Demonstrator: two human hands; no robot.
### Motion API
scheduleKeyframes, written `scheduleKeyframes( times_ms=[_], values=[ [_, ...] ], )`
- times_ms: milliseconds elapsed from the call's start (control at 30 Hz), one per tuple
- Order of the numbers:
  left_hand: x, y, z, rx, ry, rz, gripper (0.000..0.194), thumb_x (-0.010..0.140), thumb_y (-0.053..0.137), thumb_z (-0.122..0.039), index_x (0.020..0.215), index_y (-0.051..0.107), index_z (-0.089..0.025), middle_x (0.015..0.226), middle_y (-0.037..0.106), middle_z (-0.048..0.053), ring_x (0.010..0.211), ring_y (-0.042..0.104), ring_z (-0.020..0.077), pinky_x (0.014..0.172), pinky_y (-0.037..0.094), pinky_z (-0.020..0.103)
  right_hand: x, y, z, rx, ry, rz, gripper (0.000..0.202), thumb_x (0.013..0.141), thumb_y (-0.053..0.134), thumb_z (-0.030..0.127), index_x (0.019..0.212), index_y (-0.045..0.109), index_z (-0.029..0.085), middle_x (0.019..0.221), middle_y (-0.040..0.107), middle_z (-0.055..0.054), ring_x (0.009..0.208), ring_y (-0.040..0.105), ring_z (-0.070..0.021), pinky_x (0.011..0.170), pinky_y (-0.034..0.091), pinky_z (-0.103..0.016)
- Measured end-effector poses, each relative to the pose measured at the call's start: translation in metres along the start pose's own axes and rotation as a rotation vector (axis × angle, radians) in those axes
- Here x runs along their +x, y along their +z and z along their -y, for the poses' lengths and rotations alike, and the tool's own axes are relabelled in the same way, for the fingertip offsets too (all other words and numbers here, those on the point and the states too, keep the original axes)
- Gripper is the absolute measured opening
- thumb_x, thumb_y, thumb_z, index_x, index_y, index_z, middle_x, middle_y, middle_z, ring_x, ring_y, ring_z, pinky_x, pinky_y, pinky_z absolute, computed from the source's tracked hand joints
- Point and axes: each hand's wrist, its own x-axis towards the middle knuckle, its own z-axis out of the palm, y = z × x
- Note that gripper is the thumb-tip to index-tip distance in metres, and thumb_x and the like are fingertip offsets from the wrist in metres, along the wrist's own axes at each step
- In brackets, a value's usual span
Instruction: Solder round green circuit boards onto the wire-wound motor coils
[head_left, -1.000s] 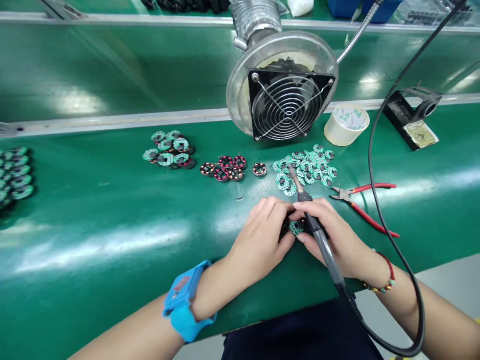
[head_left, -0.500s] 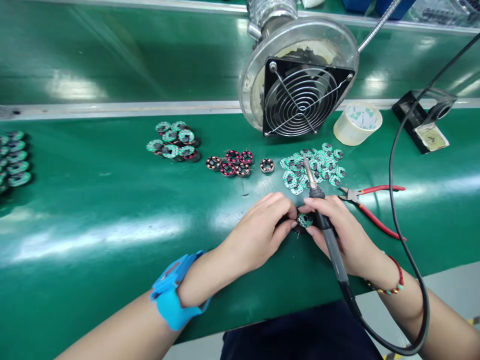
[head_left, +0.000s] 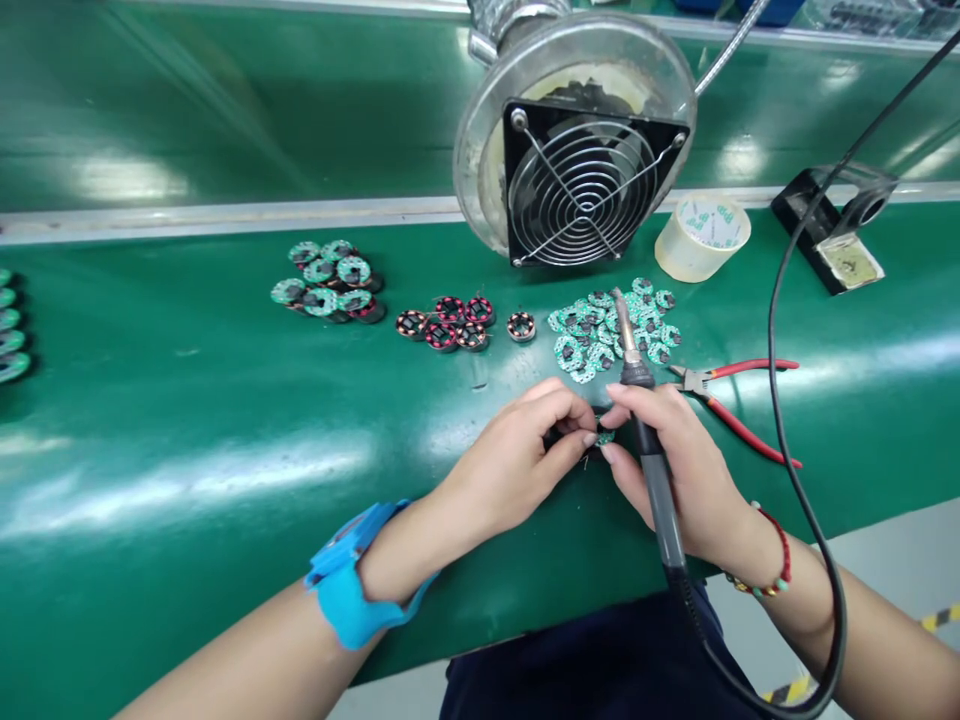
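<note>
My left hand (head_left: 536,445), with a blue strap at its wrist, pinches a small green ring-shaped circuit board (head_left: 604,437) at its left edge. Under that board is a dark part, mostly hidden by the fingers. My right hand (head_left: 675,460) has a soldering iron (head_left: 661,495) lodged in its grip, the metal tip pointing up and away from me. The thumb and forefinger of this hand touch or nearly touch the board's right side. Just beyond the hands lies a pile of similar green circuit boards (head_left: 589,325).
Wound motor stators (head_left: 446,322) lie mid-table, and stators topped with boards (head_left: 322,280) sit farther left. A fume extractor fan (head_left: 585,190) hangs above the back. Tape roll (head_left: 701,240), iron stand (head_left: 832,235) and red-handled cutters (head_left: 731,400) are at right. The iron's cable (head_left: 780,400) loops over the right forearm.
My fingers have closed in further over the board, hiding more of it. The iron's tip has swung slightly to the right. The whole view has shifted a little.
</note>
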Motion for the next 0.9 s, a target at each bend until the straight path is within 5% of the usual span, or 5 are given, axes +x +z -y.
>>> scheduleKeyframes(
  times_ms=[900],
  values=[
    [0.0032,0.0000,0.0004,-0.107,-0.076,-0.033,0.012,0.084,0.051,-0.011,0.075,0.057,-0.017,0.074,0.053,-0.003,0.067,0.049,0.0106,0.062,0.040,0.023,-0.0010,0.0017,-0.0036,-0.071,-0.046,0.030,0.039,0.093,0.049,0.014,0.130,0.045,0.024,0.090,0.066,-0.004,0.080,0.056,-0.0203,0.075,0.046,-0.039]
  ],
)
